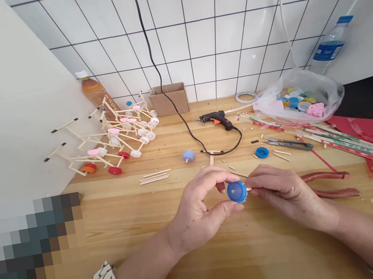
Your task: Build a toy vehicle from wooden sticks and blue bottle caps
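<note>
A blue bottle cap (236, 191) is held over the wooden table by my left hand (203, 206), its thumb below and fingers above the rim. A thin wooden stick (249, 189) sticks out of the cap's right side, pinched between the thumb and fingers of my right hand (285, 191). Beyond my hands lie a pale blue cap with a short stick (188, 156) and another blue cap (262, 152). A black glue gun (217, 118) rests farther back on the table.
Stick models with cap wheels (114, 138) stand at the left by an orange drink bottle (96, 92). Small scissors (290, 142), red-handled pliers (330, 175) and a plastic bag of caps (298, 96) lie to the right. A cardboard box (174, 99) stands at the wall.
</note>
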Action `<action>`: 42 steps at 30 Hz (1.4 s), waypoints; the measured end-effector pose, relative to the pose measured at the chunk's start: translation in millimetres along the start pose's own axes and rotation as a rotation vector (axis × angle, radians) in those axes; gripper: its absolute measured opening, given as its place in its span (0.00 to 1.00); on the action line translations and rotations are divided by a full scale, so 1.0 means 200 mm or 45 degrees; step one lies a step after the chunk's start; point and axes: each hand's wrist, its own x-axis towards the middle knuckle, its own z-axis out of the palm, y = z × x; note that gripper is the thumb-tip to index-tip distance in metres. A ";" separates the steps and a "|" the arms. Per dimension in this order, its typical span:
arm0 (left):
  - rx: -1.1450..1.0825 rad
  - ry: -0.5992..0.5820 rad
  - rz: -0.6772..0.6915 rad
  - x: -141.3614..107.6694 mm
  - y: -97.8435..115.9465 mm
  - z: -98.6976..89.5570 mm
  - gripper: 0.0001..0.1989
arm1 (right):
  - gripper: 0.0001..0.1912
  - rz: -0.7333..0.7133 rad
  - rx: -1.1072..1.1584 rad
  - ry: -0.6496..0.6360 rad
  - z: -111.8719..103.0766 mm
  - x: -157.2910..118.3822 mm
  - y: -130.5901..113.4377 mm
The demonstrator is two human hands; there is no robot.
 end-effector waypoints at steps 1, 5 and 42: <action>0.001 0.000 0.000 0.00 0.00 0.00 0.16 | 0.10 -0.004 0.002 0.001 0.00 0.00 0.00; 0.010 -0.003 0.001 0.00 0.00 0.00 0.16 | 0.12 -0.026 0.007 0.018 0.00 0.00 0.00; 0.331 0.033 0.140 0.00 0.00 0.00 0.16 | 0.12 -0.128 -0.212 0.019 -0.02 0.00 0.00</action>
